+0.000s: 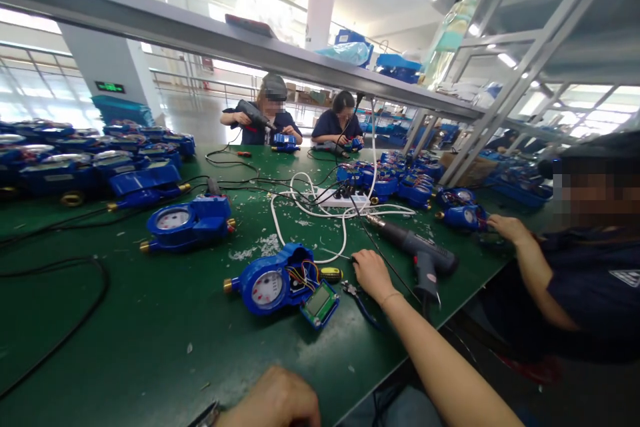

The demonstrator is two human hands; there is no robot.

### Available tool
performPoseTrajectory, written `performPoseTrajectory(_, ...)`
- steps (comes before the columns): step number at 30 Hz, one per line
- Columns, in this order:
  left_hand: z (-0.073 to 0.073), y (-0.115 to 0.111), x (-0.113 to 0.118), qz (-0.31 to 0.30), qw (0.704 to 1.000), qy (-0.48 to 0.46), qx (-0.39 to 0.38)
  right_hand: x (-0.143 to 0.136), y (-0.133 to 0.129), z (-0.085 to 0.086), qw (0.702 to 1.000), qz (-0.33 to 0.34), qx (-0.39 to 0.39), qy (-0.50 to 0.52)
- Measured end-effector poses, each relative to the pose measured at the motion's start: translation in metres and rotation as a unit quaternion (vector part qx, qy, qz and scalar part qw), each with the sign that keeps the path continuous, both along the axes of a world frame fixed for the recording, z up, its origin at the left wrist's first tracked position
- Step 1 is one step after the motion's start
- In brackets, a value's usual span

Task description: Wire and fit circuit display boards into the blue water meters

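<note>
My right hand (374, 275) is closed around the dark end of a thin screwdriver (336, 253), whose metal shaft points left; its handle is mostly hidden. A blue water meter (267, 288) lies left of it, its housing open with coloured wires showing. The meter's cover with a green circuit board and small display (320, 305) leans out beside it. Near my right hand lie a yellow-and-black screwdriver (331, 273) and blue-handled cutters (361, 300). My left hand (280, 397) is curled at the table's near edge, with nothing seen in it.
A heat gun (417, 250) lies to the right. Behind are a power strip (343, 198), tangled cables and plastic scraps. Another meter (187, 223) and several more (90, 160) stand left. A co-worker's hand (507, 228) touches a meter at right; two people sit opposite. A shelf (200, 40) crosses overhead.
</note>
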State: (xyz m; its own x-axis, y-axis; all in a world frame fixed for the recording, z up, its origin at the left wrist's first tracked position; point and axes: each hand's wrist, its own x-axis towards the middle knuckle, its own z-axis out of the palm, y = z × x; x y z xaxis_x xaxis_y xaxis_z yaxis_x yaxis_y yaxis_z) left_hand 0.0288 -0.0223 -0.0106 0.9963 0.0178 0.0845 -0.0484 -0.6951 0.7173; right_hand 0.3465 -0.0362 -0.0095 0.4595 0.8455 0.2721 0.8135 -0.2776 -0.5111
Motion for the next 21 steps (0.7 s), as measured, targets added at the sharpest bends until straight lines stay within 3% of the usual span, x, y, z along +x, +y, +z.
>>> performPoseTrajectory(5, 0.004, 0.018, 0.004, 0.216, 0.976, 0.009, -0.002, -0.029, -0.034, 0.011, 0.996, -0.036, 0.076, 0.024)
performPoseTrajectory(8, 0.006, 0.024, 0.003, 0.281, 0.96, 0.016, -0.002, -0.064, -0.058, 0.009, 0.991, -0.037, 0.115, 0.063)
performPoseTrajectory(14, 0.001, 0.022, 0.001, 0.326, 0.945, 0.002, -0.004, -0.119, -0.073, -0.01, 0.982, -0.029, 0.14, 0.126)
performPoseTrajectory(21, -0.007, 0.025, 0.002, 0.307, 0.95, -0.039, -0.04, -0.143, -0.058, -0.02, 0.986, -0.034, 0.089, 0.136)
